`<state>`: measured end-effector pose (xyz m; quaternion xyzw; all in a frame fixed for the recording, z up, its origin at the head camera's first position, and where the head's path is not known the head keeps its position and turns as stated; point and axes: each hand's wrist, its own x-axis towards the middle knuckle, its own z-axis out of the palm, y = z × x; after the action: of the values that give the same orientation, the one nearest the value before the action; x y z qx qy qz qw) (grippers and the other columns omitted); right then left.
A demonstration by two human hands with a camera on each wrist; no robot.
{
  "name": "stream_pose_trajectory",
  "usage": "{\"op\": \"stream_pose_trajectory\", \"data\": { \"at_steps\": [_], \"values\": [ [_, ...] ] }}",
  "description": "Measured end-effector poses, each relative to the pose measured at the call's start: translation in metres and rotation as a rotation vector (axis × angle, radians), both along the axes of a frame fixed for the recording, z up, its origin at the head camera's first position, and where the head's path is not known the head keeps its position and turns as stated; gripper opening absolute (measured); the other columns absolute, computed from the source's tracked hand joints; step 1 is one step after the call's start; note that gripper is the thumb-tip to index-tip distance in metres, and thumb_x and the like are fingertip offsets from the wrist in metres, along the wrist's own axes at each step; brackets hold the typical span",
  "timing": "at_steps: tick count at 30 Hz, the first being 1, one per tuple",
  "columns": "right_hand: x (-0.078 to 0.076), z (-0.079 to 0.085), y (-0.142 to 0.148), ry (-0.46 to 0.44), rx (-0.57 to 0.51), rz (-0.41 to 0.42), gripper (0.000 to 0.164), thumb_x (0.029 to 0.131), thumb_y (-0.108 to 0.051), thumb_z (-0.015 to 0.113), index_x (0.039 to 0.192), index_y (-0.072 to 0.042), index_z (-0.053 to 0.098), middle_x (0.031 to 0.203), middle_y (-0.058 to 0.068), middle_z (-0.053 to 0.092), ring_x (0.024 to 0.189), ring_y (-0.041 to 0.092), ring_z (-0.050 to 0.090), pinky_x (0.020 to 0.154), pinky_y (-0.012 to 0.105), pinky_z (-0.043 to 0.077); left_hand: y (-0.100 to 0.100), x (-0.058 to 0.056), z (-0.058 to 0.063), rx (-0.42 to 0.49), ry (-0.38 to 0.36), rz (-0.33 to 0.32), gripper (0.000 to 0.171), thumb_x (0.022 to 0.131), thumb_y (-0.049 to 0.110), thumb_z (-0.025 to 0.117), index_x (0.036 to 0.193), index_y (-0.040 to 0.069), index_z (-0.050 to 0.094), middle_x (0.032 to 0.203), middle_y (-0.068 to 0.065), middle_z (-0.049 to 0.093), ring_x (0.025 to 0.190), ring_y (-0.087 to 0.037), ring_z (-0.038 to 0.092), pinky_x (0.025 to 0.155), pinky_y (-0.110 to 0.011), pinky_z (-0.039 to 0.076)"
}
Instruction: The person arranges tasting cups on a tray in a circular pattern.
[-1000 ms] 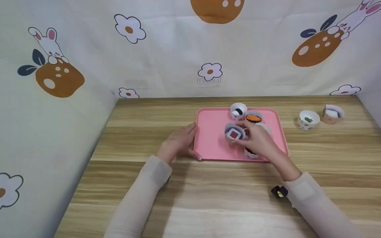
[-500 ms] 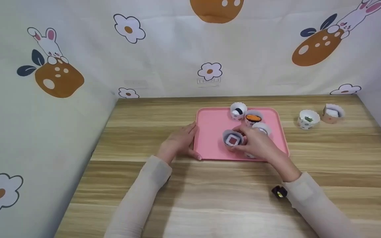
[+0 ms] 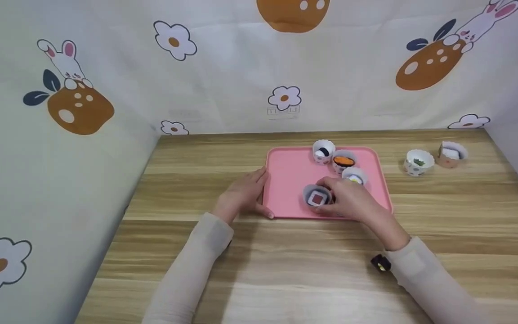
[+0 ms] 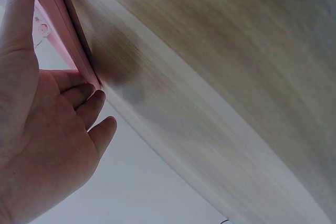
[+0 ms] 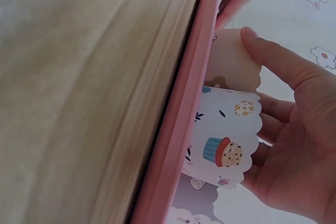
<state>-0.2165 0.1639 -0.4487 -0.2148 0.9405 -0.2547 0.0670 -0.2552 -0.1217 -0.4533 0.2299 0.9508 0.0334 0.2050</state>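
My right hand pinches a paper baking cup between thumb and fingers, at the front middle of the pink tray. Inside sits a white toy sushi roll with a dark red centre. In the right wrist view this cup is peach-coloured, the thumb at its scalloped rim. Beside it stands a white cup with a cupcake print, mostly hidden by the hand in the head view. My left hand rests against the tray's left side, thumb at the front corner, fingers loosely bent.
Along the tray's right half stand cups with a black-and-white piece, an orange-topped piece and a yellow-centred roll. Two more cups are on the table's right. A dark roll lies by the right sleeve.
My right hand has moved the cup with the red-centred roll toward the tray's front edge and lower. The yellow-centred roll's cup has come into view. The left hand has stayed still.
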Motion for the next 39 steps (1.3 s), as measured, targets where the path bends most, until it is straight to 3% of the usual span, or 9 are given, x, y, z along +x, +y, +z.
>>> {"op": "stream_pose_trajectory", "data": {
  "at_steps": [8,21,31,39],
  "values": [
    [0.0013,-0.0024,0.0009,0.066,0.047,0.031,0.060,0.078,-0.037,0.085,0.126,-0.008,0.062,0.111,0.008,0.072,0.099,0.021,0.068,0.087,0.044,0.057,-0.0005,-0.0001,-0.0019,0.006,-0.010,0.012,0.126,0.072,0.067,0.075,0.161,0.008,0.007,0.170,-0.007,0.003,0.158,-0.023,0.008,0.130,-0.040,0.013],
    [0.0024,0.0010,0.0001,-0.003,0.050,0.023,0.062,0.079,-0.035,0.084,0.131,-0.011,0.061,0.118,0.006,0.071,0.103,0.019,0.067,0.092,0.043,0.057,0.0001,-0.0012,-0.0020,0.026,-0.030,0.036,0.127,0.071,0.068,0.075,0.161,0.010,0.006,0.170,-0.006,0.002,0.158,-0.025,0.008,0.130,-0.041,0.013],
    [0.0030,0.0029,0.0012,-0.040,-0.028,0.025,0.065,0.081,-0.035,0.083,0.136,-0.012,0.058,0.121,0.004,0.070,0.105,0.019,0.066,0.093,0.042,0.057,-0.0002,-0.0002,-0.0005,0.036,-0.020,0.028,0.127,0.071,0.067,0.076,0.161,0.008,0.008,0.170,-0.007,0.003,0.157,-0.025,0.010,0.129,-0.040,0.014],
    [0.0036,0.0051,0.0062,0.031,-0.043,0.055,0.064,0.083,-0.033,0.081,0.137,-0.008,0.057,0.127,0.009,0.067,0.103,0.022,0.066,0.088,0.043,0.057,-0.0003,0.0016,0.0006,0.024,-0.015,0.014,0.126,0.073,0.066,0.076,0.161,0.007,0.008,0.170,-0.008,0.003,0.157,-0.024,0.009,0.130,-0.040,0.013]
  ]
}}
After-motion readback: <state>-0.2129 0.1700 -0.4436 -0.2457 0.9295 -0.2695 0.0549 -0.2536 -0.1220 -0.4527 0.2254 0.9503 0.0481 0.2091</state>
